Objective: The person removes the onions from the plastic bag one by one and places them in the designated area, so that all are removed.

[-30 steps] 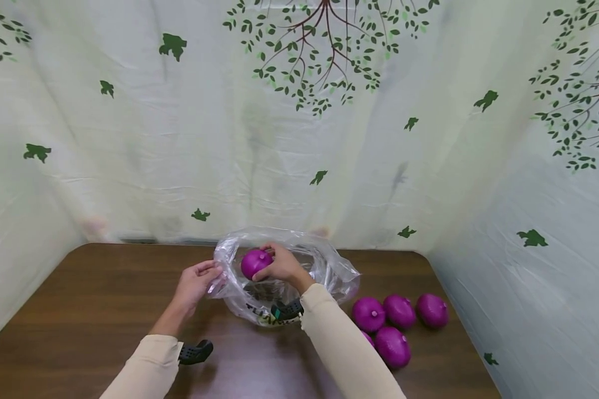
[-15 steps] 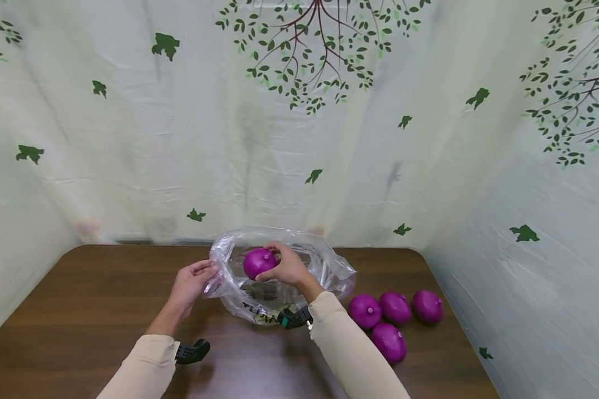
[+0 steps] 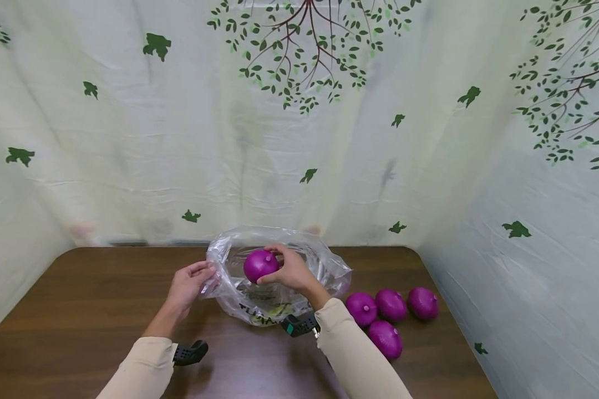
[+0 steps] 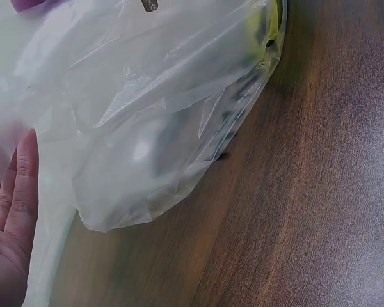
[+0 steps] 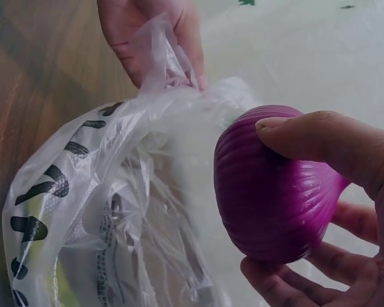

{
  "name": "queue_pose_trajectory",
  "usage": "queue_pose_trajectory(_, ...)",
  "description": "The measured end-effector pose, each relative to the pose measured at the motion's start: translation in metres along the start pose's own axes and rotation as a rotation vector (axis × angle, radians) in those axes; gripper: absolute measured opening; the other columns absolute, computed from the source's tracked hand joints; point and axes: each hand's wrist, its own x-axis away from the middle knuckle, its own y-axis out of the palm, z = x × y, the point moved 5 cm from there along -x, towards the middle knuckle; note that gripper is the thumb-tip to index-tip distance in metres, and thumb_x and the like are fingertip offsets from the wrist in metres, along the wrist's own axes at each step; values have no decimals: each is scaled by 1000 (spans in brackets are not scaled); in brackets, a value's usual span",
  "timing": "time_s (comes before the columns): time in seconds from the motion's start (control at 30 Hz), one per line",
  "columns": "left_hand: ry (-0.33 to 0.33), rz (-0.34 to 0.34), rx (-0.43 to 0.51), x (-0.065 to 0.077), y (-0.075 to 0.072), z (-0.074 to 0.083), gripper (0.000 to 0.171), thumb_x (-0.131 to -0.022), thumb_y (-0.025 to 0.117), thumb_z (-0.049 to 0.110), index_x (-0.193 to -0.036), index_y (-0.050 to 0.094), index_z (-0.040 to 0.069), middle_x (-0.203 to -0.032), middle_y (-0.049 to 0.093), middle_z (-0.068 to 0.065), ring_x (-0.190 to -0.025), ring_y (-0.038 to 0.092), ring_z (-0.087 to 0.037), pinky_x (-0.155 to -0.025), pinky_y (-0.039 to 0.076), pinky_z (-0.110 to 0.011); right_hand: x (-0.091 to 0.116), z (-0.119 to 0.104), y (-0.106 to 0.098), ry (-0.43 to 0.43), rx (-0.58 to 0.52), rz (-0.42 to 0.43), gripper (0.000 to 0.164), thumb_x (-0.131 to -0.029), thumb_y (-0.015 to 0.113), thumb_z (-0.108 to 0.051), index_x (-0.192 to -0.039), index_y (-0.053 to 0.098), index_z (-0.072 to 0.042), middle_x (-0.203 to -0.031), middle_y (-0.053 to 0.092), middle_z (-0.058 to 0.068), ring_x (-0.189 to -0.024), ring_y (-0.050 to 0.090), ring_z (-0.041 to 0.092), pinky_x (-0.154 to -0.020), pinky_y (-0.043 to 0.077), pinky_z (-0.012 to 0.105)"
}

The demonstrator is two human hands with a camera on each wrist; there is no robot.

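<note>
A clear plastic bag (image 3: 336,271) stands on the table with its mouth spread wide and dark lettering on its front. My left hand (image 3: 184,289) pinches the left part of its rim between thumb and fingers. In the right wrist view, the gathered film (image 5: 163,54) shows in that hand. My right hand (image 3: 295,272) holds a purple onion (image 3: 258,267) over the bag's mouth. Its thumb lies on one side of the ribbed onion (image 5: 269,198), with the fingers curled on the other side.
Several more purple onions (image 3: 391,305) lie grouped on the wooden table (image 3: 110,299) to the right of the bag. A pale curtain (image 3: 259,138) with printed leaves hangs behind the table's far edge and along its sides.
My right hand and the onion have shifted slightly right relative to the bag. The left hand keeps its pinch on the rim. The head view has turned a little to the right.
</note>
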Motion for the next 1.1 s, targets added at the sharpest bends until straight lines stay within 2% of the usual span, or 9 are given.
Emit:
queue_pose_trajectory(0.3, 7, -4, 19, -1, -1, 1, 50, -97, 59, 18, -134, 43, -13, -90, 67, 6, -75, 65, -2, -71, 54, -18, 10, 2, -4, -33, 18, -18, 72, -65, 88, -10, -130, 56, -9, -121, 59, 13, -105, 59, 29, -85, 52, 39)
queue_pose_trajectory(0.53, -3, -6, 15, -1, -1, -1, 54, -97, 59, 21, -135, 42, -13, -93, 67, 4, -76, 64, -1, -72, 53, -17, 14, 6, -10, -48, 12, -21, 72, -66, 88, -12, -130, 56, -10, -123, 59, 15, -107, 59, 32, -85, 52, 40)
queue_pose_trajectory(0.9, -1, -3, 13, -1, 0, -1, 53, -97, 59, 21, -135, 43, -13, -93, 67, 5, -75, 64, -1, -71, 53, -17, 26, 13, -23, 13, -39, -30, 72, -68, 86, -11, -133, 54, -11, -124, 56, 18, -109, 56, 34, -72, 55, 37)
queue_pose_trajectory(1.1, -2, -2, 18, -2, 0, -1, 53, -97, 59, 19, -135, 42, -14, -90, 66, 6, -75, 63, 0, -71, 53, -17, 33, 14, -31, 15, -45, -29, 75, -69, 86, -12, -136, 52, -11, -128, 54, 17, -112, 55, 34, -82, 54, 41)
